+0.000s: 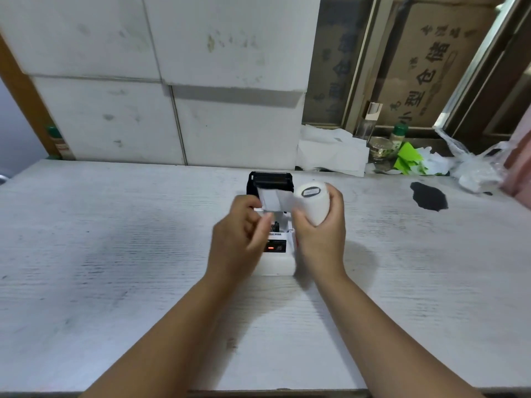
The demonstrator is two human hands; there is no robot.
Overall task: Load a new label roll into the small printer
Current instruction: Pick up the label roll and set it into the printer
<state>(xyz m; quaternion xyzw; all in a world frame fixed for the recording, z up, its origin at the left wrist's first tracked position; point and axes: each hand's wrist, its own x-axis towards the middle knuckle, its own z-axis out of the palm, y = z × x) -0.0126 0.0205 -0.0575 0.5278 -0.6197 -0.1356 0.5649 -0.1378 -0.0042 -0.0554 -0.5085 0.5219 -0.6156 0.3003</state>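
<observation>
A small white printer (278, 264) stands mid-table with its black lid (270, 179) tipped open at the back and a red light on its front panel. My right hand (321, 239) grips a white label roll (313, 203) just above the printer's right side, its dark core facing up. My left hand (241, 234) pinches the loose end of the label strip (273, 200), which stretches from the roll across the open bay. The inside of the bay is mostly hidden by my hands.
The table (115, 254) is whitewashed wood with a black stain (429, 199) at the right. White boxes (172, 81) are stacked along the back. Crumpled paper, a glass jar (379, 149), green scraps and a plastic bag (474, 165) clutter the back right.
</observation>
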